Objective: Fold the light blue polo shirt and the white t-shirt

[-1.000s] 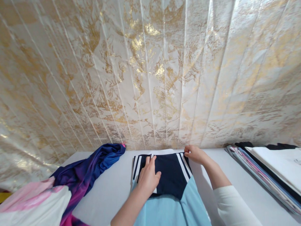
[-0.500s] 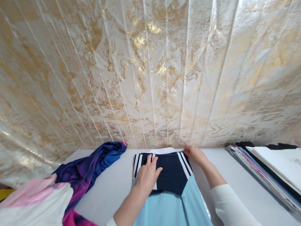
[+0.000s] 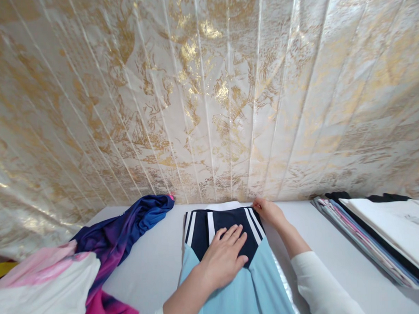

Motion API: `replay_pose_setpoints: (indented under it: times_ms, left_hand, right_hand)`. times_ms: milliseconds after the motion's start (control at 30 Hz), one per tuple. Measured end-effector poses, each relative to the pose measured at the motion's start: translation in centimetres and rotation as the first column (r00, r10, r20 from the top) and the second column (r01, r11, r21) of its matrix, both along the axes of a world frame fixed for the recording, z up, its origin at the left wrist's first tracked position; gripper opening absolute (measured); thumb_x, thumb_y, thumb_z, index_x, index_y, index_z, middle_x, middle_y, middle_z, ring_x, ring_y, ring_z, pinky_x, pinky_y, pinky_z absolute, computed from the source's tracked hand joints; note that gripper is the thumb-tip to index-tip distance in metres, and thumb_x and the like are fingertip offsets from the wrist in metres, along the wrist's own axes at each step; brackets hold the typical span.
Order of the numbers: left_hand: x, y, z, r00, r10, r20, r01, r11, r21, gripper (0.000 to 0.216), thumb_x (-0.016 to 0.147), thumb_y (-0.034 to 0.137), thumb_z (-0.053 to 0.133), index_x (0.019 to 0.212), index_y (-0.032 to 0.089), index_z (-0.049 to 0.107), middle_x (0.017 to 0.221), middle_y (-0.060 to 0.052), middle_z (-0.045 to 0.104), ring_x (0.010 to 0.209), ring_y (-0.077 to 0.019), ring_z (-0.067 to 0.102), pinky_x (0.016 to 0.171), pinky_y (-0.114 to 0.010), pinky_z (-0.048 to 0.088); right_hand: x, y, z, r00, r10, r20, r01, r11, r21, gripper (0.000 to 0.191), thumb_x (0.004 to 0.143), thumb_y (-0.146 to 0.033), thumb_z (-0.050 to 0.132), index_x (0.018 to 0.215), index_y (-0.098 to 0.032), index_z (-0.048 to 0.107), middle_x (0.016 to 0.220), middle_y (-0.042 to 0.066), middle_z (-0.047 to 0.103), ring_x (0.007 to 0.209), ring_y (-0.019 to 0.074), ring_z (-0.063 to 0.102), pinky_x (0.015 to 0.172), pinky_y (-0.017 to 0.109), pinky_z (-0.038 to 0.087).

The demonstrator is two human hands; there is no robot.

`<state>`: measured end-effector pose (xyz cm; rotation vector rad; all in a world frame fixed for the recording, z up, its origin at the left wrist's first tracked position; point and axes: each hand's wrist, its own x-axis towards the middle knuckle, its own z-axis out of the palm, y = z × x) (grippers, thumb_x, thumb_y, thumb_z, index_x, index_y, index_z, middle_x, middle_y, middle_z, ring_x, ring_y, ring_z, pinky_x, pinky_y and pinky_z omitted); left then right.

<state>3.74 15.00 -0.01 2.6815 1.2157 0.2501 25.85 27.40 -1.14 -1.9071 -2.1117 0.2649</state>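
Observation:
A light blue garment [image 3: 248, 288] with a navy top panel and white stripes [image 3: 201, 226] lies folded on the white table [image 3: 158, 264] in front of me. My left hand [image 3: 225, 255] lies flat and open on the navy panel, fingers spread toward the right. My right hand [image 3: 266, 210] pinches the garment's far right corner near the wall, fingers closed on the fabric.
A loose pile of blue, purple, pink and white clothes [image 3: 96, 257] lies at the left. A stack of folded garments [image 3: 380, 233] with a white one on top sits at the right. A white and gold patterned curtain [image 3: 207, 97] hangs behind the table.
My left hand slid from the navy panel's left side toward its middle and lower edge. The right hand stayed at the far right corner.

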Motion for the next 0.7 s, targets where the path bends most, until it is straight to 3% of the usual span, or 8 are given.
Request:
replay_pose_setpoints:
  times_ms: [133, 233, 400, 600, 700]
  left_hand:
    - [-0.8, 0.5, 0.3, 0.998, -0.062, 0.019, 0.062, 0.998, -0.014, 0.055, 0.100, 0.049, 0.035, 0.148, 0.021, 0.032, 0.157, -0.007, 0.025, 0.145, -0.0210, 0.021, 0.116, -0.048, 0.021]
    - [-0.9, 0.7, 0.4, 0.995, -0.094, 0.036, 0.095, 0.995, -0.021, 0.063, 0.097, 0.058, 0.035, 0.148, 0.021, 0.031, 0.156, -0.009, 0.026, 0.145, -0.0225, 0.021, 0.116, -0.048, 0.019]
    - [-0.7, 0.7, -0.1, 0.996, -0.077, 0.054, 0.078, 0.997, -0.009, 0.068, 0.094, 0.063, 0.038, 0.147, 0.020, 0.033, 0.156, -0.011, 0.027, 0.145, -0.0240, 0.022, 0.115, -0.048, 0.019]
    - [-0.4, 0.7, -0.6, 0.995, -0.066, 0.068, 0.064, 0.997, 0.037, 0.067, 0.094, 0.063, 0.038, 0.145, 0.020, 0.037, 0.155, -0.012, 0.030, 0.144, -0.0258, 0.025, 0.113, -0.050, 0.021]
    - [-0.4, 0.8, -0.7, 0.994, -0.086, 0.071, 0.083, 0.996, 0.040, 0.075, 0.088, 0.069, 0.044, 0.145, 0.020, 0.038, 0.155, -0.012, 0.029, 0.144, -0.0273, 0.025, 0.113, -0.050, 0.021]
  right_hand:
    - [-0.6, -1.0, 0.0, 0.999, -0.039, -0.021, 0.039, 0.999, 0.037, 0.022, 0.093, -0.020, 0.042, 0.099, -0.022, 0.063, 0.098, 0.007, 0.072, 0.087, 0.0200, 0.065, 0.066, 0.026, 0.036]
    - [-0.9, -2.4, 0.2, 0.997, -0.065, -0.040, 0.067, 0.997, 0.037, 0.026, 0.094, -0.018, 0.037, 0.113, -0.020, 0.054, 0.103, 0.009, 0.070, 0.089, 0.0198, 0.065, 0.068, 0.026, 0.037]
    - [-0.3, -6.7, 0.9, 0.996, -0.078, -0.040, 0.076, 0.996, -0.045, 0.032, 0.095, -0.033, 0.039, 0.120, -0.013, 0.045, 0.081, 0.008, 0.070, 0.076, 0.0233, 0.066, 0.065, 0.028, 0.037]
    - [-0.2, -10.9, 1.5, 0.977, 0.138, -0.162, -0.164, 0.974, -0.157, 0.037, 0.083, -0.022, 0.047, 0.119, -0.018, 0.041, 0.069, -0.003, 0.060, 0.064, 0.0183, 0.061, 0.061, 0.025, 0.038]
    - [-0.3, -11.2, 1.8, 0.974, 0.178, -0.143, -0.199, 0.968, -0.152, 0.036, 0.081, -0.017, 0.044, 0.117, -0.020, 0.042, 0.071, -0.003, 0.058, 0.066, 0.0178, 0.061, 0.062, 0.025, 0.038]
